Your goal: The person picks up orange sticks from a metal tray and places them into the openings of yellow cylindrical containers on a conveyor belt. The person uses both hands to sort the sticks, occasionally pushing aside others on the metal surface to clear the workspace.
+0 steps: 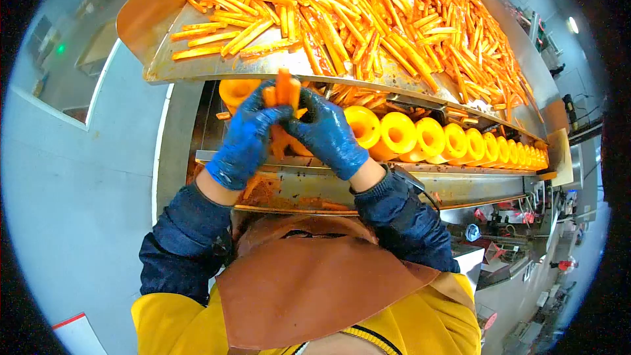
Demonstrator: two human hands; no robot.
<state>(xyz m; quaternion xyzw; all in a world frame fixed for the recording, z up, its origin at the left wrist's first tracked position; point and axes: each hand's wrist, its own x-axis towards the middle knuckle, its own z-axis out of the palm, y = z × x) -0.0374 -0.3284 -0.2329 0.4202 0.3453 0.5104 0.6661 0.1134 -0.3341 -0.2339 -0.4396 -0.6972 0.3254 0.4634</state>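
Observation:
Both my hands wear blue gloves and meet over a row of yellow cups (401, 135). My left hand (246, 137) and my right hand (327, 133) are closed together around a small bundle of orange sticks (282, 89), held upright above the leftmost cup (235, 91). The sticks' lower ends are hidden by my fingers. Above my hands a steel tray (158, 33) carries a large heap of the same orange sticks (368, 20).
The yellow cups run in a line to the right along a steel machine rail (460, 177) smeared with orange residue. I wear a brown apron over a yellow top. Grey floor lies to the left; more machinery stands at the lower right.

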